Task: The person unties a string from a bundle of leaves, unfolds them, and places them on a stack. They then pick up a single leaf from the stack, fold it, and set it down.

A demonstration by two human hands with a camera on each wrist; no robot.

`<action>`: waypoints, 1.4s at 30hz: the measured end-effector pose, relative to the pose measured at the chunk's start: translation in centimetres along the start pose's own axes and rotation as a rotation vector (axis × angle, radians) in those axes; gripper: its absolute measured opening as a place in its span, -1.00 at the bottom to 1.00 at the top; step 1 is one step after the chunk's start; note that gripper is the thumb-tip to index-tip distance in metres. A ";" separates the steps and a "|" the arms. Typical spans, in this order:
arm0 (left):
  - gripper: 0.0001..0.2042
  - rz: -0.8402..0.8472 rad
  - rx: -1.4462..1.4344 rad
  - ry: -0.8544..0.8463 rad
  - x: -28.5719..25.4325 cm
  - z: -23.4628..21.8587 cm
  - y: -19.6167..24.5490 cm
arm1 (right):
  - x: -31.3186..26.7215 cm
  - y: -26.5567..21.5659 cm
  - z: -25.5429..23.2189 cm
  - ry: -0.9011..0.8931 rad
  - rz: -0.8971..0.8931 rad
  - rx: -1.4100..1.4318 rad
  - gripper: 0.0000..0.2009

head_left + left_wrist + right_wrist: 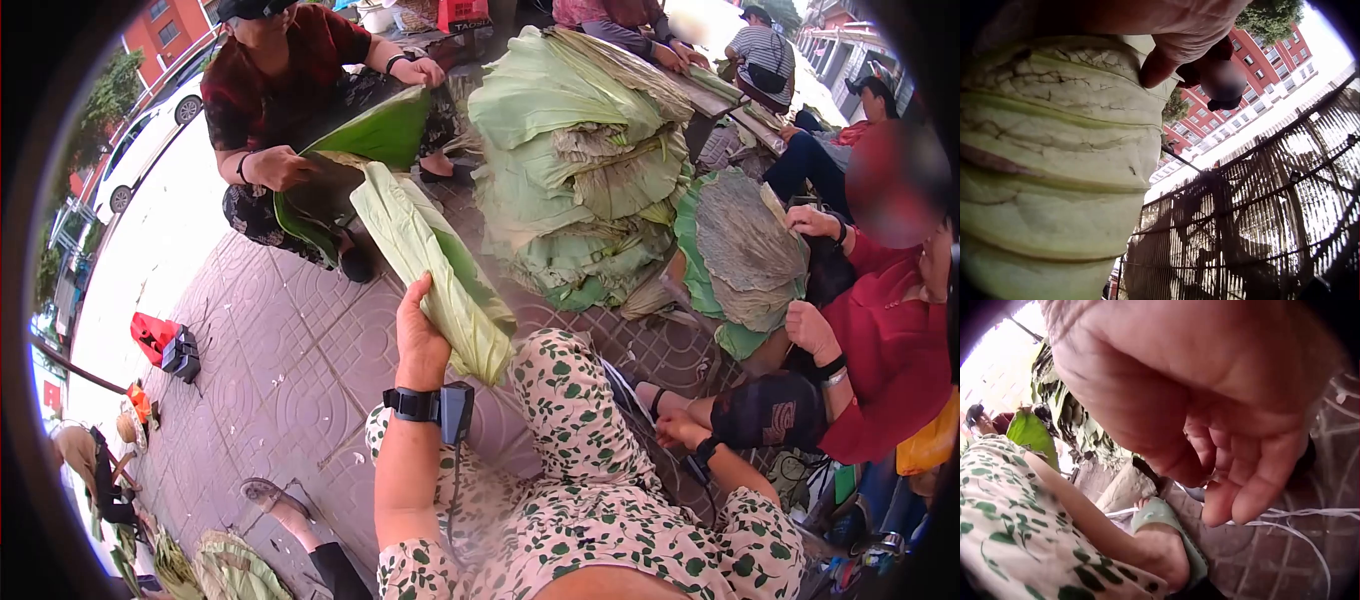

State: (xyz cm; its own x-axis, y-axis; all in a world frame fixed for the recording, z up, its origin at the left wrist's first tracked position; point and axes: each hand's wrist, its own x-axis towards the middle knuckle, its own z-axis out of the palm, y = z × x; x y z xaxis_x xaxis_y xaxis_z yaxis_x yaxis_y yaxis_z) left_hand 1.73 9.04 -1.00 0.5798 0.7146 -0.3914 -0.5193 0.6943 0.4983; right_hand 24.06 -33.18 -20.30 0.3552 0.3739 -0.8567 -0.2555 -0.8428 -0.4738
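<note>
My left hand grips the lower end of a folded pale green lotus leaf, thumb on top. In the left wrist view the leaf's ribbed, finely cracked underside fills the left side. My right hand is low beside my right knee, its fingers curled. In the right wrist view its thumb and fingertips come together at white string, part of which is hidden behind the fingers. Near the folded leaf's far end, a person holds a darker green leaf in both hands.
A tall stack of lotus leaves stands ahead on the paving. At right, a person in red handles a greyish leaf. A sandalled foot is near the string. A red bag lies left; more leaves are lower left.
</note>
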 end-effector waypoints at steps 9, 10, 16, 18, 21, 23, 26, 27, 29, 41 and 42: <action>-0.70 -0.012 -0.037 -0.041 -0.9 1.3 -0.4 | -3.6 -5.8 -0.7 0.277 -0.547 -0.528 -0.54; -0.70 -0.018 -0.072 -0.076 -1.1 1.5 -0.5 | -4.2 -8.6 -0.8 0.304 -0.605 -0.470 -0.54; -0.65 -0.015 -0.195 -0.268 -1.6 1.8 -0.4 | -9.6 -24.4 2.3 0.260 -0.947 -0.285 -0.53; -0.62 -0.018 -0.225 -0.333 -1.9 1.8 -0.3 | -11.3 -27.9 4.4 0.124 -1.013 -0.207 -0.51; -0.58 0.041 -0.228 -0.370 -1.8 1.9 -0.2 | -12.9 -31.5 8.0 -0.209 -1.047 -0.080 -0.41; -0.56 0.037 -0.265 -0.354 -2.1 2.0 0.2 | -13.5 -33.0 10.3 -0.342 -1.122 -0.124 -0.23; -0.55 0.077 -0.281 -0.404 -2.5 2.0 0.8 | -14.1 -34.6 12.9 -0.340 -1.193 -0.231 -0.14; -0.55 0.085 -0.286 -0.399 -2.3 1.8 0.9 | -14.2 -35.0 13.9 -0.278 -1.235 -0.270 -0.18; -0.55 0.175 -0.248 -0.377 -2.2 1.6 1.2 | -13.7 -36.0 14.8 -0.127 -1.341 -0.430 -0.19; -0.54 0.255 -0.151 -0.260 -2.6 1.1 2.1 | -7.1 -38.9 18.1 -0.151 -1.250 0.101 -0.44; -0.54 0.234 -0.133 -0.241 -2.0 1.0 1.7 | -6.7 -38.8 18.2 -0.156 -1.242 0.177 -0.46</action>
State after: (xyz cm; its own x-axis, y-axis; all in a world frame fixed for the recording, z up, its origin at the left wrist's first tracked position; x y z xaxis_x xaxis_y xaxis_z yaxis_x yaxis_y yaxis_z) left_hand 0.30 8.70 1.43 0.5587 0.8258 -0.0772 -0.7233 0.5306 0.4420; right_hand 15.24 4.05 0.08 0.3350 0.9259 0.1748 0.0527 0.1668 -0.9846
